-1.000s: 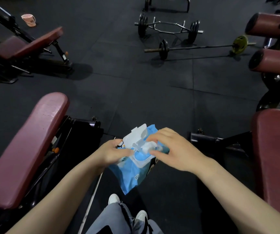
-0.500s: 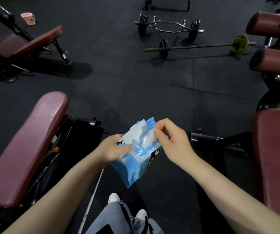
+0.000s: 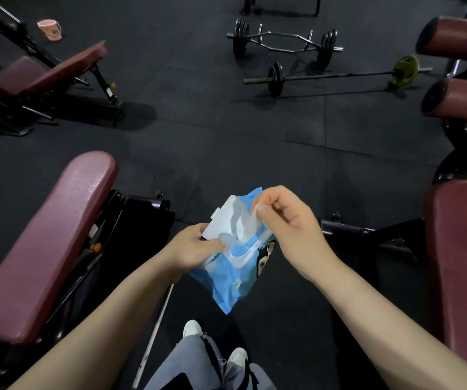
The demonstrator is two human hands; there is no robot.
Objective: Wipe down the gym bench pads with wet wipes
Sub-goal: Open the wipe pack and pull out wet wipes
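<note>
While the left hand (image 3: 191, 244) holds the blue wet-wipe pack (image 3: 228, 273) from its left side, fingers curled round the edge and thumb lying near the white dispenser frame, the right hand (image 3: 288, 226) pinches a white wipe (image 3: 245, 222) between thumb and forefinger just above the opening. So the left grip is closed round the pack and the right grip is narrow, holding the wipe's upper edge. The wipe rises out of the slot, its lower part still inside the pack. The white flip lid (image 3: 221, 218) stands open, tilted back toward the upper left. The pack hangs in the air in front of the person, above the dark rubber floor (image 3: 198, 142), with its lower corner pointing down toward two white shoes (image 3: 214, 344) and grey trouser legs. A maroon bench pad (image 3: 49, 240) slopes along the left, and another maroon pad (image 3: 463, 263) stands at the right edge; neither hand touches them. Farther off on the left is a third bench (image 3: 49, 70) with a pink cup (image 3: 50, 29) on the floor behind it. Ahead lie a hex bar (image 3: 283, 43) loaded with black plates and a straight barbell (image 3: 330, 76) carrying a black plate and a yellow-green one. Two maroon roller pads (image 3: 457, 66) jut in at the upper right.
</note>
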